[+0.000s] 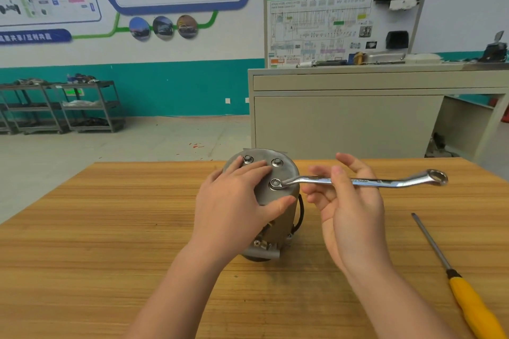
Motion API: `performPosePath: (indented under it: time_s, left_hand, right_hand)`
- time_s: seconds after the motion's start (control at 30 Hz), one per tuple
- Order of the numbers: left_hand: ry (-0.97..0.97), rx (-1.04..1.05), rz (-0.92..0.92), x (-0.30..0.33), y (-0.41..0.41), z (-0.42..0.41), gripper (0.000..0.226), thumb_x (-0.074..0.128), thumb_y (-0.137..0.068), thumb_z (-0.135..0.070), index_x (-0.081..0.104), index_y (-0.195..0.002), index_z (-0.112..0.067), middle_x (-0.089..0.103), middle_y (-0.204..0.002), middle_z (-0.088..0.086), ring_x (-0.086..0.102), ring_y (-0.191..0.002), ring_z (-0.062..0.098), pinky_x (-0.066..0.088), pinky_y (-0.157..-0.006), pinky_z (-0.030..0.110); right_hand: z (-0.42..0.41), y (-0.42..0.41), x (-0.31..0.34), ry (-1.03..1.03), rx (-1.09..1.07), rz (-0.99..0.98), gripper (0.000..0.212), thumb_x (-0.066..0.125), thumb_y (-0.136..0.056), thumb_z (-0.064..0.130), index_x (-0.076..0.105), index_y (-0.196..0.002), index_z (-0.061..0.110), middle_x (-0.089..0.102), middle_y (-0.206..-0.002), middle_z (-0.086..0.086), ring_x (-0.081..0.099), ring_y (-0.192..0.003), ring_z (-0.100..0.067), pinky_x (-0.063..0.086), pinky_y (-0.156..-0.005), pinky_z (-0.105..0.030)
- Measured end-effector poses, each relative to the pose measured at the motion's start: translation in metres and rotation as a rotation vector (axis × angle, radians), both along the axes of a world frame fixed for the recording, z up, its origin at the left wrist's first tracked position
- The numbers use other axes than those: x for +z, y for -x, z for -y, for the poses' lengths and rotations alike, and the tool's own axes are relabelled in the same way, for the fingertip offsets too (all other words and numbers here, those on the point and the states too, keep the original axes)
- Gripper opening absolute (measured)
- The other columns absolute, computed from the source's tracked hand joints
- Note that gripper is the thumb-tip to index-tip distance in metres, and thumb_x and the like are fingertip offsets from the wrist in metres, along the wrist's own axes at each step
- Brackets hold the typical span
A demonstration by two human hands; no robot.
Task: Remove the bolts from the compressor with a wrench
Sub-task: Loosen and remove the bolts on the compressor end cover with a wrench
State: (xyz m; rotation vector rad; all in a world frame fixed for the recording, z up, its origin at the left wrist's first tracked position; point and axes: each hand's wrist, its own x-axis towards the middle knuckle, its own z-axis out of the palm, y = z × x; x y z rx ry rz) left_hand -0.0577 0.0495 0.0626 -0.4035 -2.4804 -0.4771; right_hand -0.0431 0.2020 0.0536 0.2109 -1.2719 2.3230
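A grey metal compressor (286, 173) stands upright on the wooden table (110, 228). Three bolts show on its round top plate: two at the far side (248, 158) (276, 162) and one nearer (275, 182). A chrome ring wrench (385, 181) has one ring end seated on the nearer bolt and reaches out to the right. My left hand (234, 206) lies flat on the top plate, fingers straight, thumb against the compressor's right side. My right hand (349, 201) is palm-up under the wrench shaft and pinches it between thumb and fingers.
A screwdriver with a yellow handle (473, 308) lies on the table at the right. Beyond the table stand a beige training bench (358, 118) with a wiring panel and, at far left, grey shelf carts (63, 107).
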Motion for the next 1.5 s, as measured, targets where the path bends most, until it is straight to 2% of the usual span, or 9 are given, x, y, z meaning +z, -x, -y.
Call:
performPosePath:
  time_s: [0.13,0.27,0.37,0.57,0.73,0.9,1.1,1.3,1.5]
  left_hand:
    - [0.074,-0.003,0.042,0.001,0.002,-0.002,0.073,0.051,-0.079,-0.071,0.043,-0.144,-0.039,0.037,-0.152,-0.020,0.016,-0.148,0.011,0.022,-0.115,0.040]
    - [-0.031,0.217,0.155,-0.005,-0.002,-0.006,0.098,0.041,-0.066,-0.086,0.017,-0.148,-0.038,0.000,-0.163,0.004,-0.007,-0.149,0.029,-0.001,-0.117,0.054]
    - [-0.105,0.211,0.212,-0.012,-0.008,-0.005,0.101,0.046,-0.068,-0.082,0.013,-0.148,-0.032,0.013,-0.158,0.010,0.013,-0.138,0.029,0.026,-0.110,0.050]
    - [-0.019,0.044,0.220,-0.005,-0.003,0.009,0.100,0.057,-0.074,-0.065,0.011,-0.154,-0.026,0.023,-0.152,0.005,0.018,-0.132,0.023,0.028,-0.111,0.044]
    - [0.033,0.031,0.172,-0.001,0.005,-0.005,0.109,0.055,-0.072,-0.069,0.002,-0.155,-0.021,0.028,-0.148,0.006,0.024,-0.131,0.026,0.032,-0.105,0.043]
    - [0.060,0.017,0.155,0.003,0.015,-0.009,0.111,0.051,-0.067,-0.070,0.005,-0.154,-0.019,0.032,-0.146,0.005,0.027,-0.129,0.027,0.035,-0.105,0.047]
    - [0.120,0.052,0.114,0.004,0.019,-0.012,0.104,0.048,-0.066,-0.070,0.020,-0.148,-0.014,0.038,-0.136,0.002,0.032,-0.123,0.024,0.042,-0.098,0.046]
    - [0.138,0.054,0.102,0.006,0.018,-0.013,0.091,0.053,-0.070,-0.073,0.032,-0.139,-0.017,0.039,-0.135,0.001,0.034,-0.120,0.022,0.043,-0.099,0.044]
    - [0.217,0.148,0.140,0.002,0.013,-0.013,0.101,0.043,-0.072,-0.080,0.020,-0.148,-0.018,0.031,-0.146,0.003,0.028,-0.133,0.027,0.021,-0.111,0.067]
  right_hand:
    - [0.020,-0.004,-0.004,0.096,-0.117,-0.019,0.018,0.038,-0.102,0.006,0.049,-0.102,0.020,0.062,-0.064,-0.001,0.052,-0.051,-0.016,0.042,-0.048,-0.023]
    - [0.024,0.003,0.008,0.188,-0.127,0.086,0.022,0.033,-0.105,0.023,0.051,-0.096,0.017,0.049,-0.053,0.002,0.028,-0.037,-0.012,0.025,-0.039,-0.019]
    - [0.021,0.017,0.020,0.137,-0.179,0.223,0.033,0.029,-0.105,0.029,0.050,-0.084,0.015,0.046,-0.044,0.005,0.024,-0.032,-0.009,0.019,-0.035,-0.016]
    - [-0.003,0.050,0.043,-0.154,0.022,0.569,0.019,0.031,-0.096,0.005,0.039,-0.081,0.013,0.053,-0.056,0.000,0.022,-0.032,-0.008,0.016,-0.035,-0.013]
    - [-0.019,0.082,0.057,-0.657,-0.174,0.767,0.008,0.035,-0.093,0.005,0.042,-0.094,0.008,0.035,-0.066,-0.005,0.027,-0.047,-0.017,0.020,-0.031,-0.011]
    - [-0.015,0.111,0.073,-1.266,-0.265,0.672,0.028,0.046,-0.092,0.017,0.035,-0.067,0.011,0.038,-0.065,-0.005,0.035,-0.054,-0.019,0.026,-0.048,-0.026]
    - [0.028,0.122,0.080,-1.497,-0.204,0.335,0.032,0.053,-0.093,0.023,0.042,-0.065,0.013,0.043,-0.064,-0.005,0.043,-0.062,-0.024,0.027,-0.050,-0.030]
    - [0.046,0.103,0.086,-1.463,0.075,-0.016,0.037,0.061,-0.093,0.028,0.067,-0.088,-0.007,0.058,-0.073,-0.016,0.047,-0.065,-0.014,0.038,-0.063,-0.029]
    - [0.025,0.109,0.083,-1.038,0.172,0.050,0.028,0.058,-0.096,0.031,0.060,-0.083,0.007,0.064,-0.065,-0.007,0.042,-0.035,-0.004,0.037,-0.039,-0.018]
